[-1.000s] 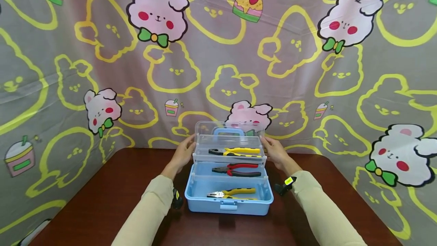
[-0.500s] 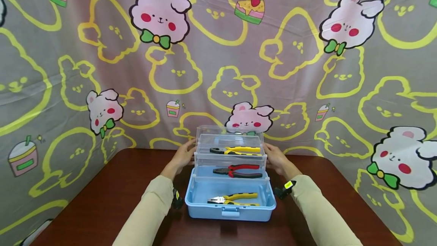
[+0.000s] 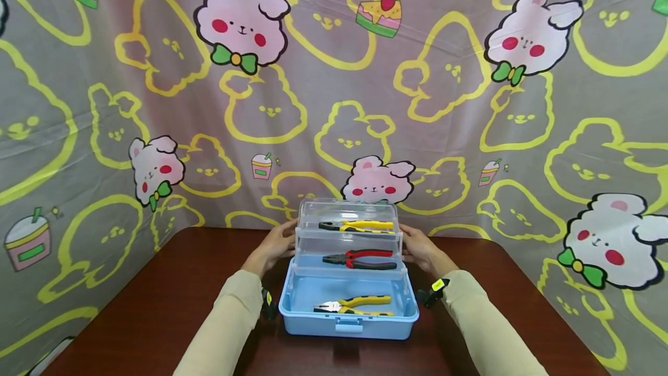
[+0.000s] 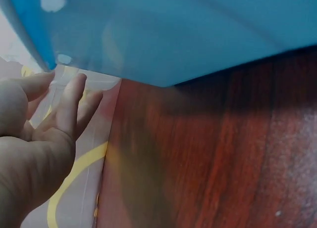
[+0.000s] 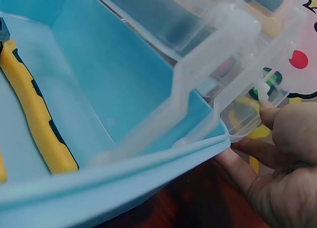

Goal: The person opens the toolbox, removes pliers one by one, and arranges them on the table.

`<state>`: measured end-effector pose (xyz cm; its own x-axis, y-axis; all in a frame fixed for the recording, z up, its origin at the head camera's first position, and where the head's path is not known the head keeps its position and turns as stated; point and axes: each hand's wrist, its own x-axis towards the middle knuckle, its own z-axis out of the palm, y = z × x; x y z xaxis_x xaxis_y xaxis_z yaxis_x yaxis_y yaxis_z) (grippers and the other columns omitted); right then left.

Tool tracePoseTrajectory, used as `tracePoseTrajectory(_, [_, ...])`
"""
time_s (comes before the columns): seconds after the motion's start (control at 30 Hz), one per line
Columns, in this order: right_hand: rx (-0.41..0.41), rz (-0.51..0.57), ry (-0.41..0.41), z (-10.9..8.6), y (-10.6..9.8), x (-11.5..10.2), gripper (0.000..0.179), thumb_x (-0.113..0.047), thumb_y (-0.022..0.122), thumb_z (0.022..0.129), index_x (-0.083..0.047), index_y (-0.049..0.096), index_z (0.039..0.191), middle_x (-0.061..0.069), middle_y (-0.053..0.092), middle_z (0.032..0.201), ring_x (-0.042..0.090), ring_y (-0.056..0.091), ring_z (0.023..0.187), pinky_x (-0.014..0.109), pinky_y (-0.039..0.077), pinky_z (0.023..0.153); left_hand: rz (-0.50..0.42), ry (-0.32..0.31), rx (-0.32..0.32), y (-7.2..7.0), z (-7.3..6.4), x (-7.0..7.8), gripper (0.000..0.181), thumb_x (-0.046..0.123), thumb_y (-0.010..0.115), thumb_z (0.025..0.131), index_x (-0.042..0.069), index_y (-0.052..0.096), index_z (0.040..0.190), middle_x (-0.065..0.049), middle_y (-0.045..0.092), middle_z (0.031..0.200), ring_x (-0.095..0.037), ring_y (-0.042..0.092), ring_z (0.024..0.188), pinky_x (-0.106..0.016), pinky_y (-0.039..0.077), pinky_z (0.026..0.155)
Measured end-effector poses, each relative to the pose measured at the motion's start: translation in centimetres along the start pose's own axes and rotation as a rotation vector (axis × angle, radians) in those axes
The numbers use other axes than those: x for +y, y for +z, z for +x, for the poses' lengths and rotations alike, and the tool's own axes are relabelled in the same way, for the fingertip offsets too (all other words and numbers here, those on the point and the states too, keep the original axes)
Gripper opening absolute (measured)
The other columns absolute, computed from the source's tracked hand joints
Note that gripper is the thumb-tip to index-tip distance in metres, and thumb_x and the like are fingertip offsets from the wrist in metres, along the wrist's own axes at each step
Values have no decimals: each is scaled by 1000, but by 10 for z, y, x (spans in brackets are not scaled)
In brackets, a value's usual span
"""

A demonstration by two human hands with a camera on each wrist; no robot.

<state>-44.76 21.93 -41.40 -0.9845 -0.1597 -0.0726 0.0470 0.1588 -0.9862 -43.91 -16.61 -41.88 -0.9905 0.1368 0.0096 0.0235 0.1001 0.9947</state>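
Observation:
A light-blue toolbox (image 3: pixel 347 326) stands opened on the table, its clear trays (image 3: pixel 348 242) stepped up and back. Yellow-and-black pliers with a bright head (image 3: pixel 355 304) lie in the base. Red-and-black pliers (image 3: pixel 360 259) and another pair of yellow-and-black pliers (image 3: pixel 360 227) lie on the trays. My left hand (image 3: pixel 276 245) reaches to the box's back left side, its loosely extended fingertips (image 4: pixel 74 84) near the blue edge in the left wrist view. My right hand (image 3: pixel 420 248) is at the back right, its thumb touching the clear lid's side (image 5: pixel 265 92). The lid is mostly hidden behind the trays.
A dark reddish-brown table (image 3: pixel 156 300) extends on both sides of the toolbox. Behind it hangs a grey curtain (image 3: pixel 323 149) with yellow outlines and rabbit prints. White tray arms (image 5: pixel 183 84) rise from the box's right side. Black wrist cameras (image 3: pixel 432 293) sit on both wrists.
The clear lid with its blue handle has swung back and down behind the trays. The trays have shifted slightly, and both hands have dropped a little with the lid.

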Motion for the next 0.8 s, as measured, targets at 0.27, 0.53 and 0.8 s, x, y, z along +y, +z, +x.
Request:
tracePoseTrajectory(0.27, [-6,5,54,-1,6,10,43,-22,41,115,1,47,150,13,68,106,22,67,83,34,58,71,19,-37,-30,0,-1,-9,51,7,55,108,-1,40,156,-24,55,145,-18,69,97,-30,58,73])
tracePoseTrajectory(0.53, [22,-14,47,-1,7,12,42,-21,45,114,6,51,146,15,68,106,23,65,85,34,57,71,21,-50,-45,3,-2,-7,53,4,52,109,0,35,159,-24,51,149,-21,70,98,-32,58,73])
tracePoseTrajectory(0.8, [10,-38,64,1,6,11,42,-16,45,113,11,50,145,17,66,111,23,63,89,35,57,75,74,-83,-60,2,0,-7,52,7,51,110,0,36,159,-23,51,150,-27,68,107,-36,58,79])
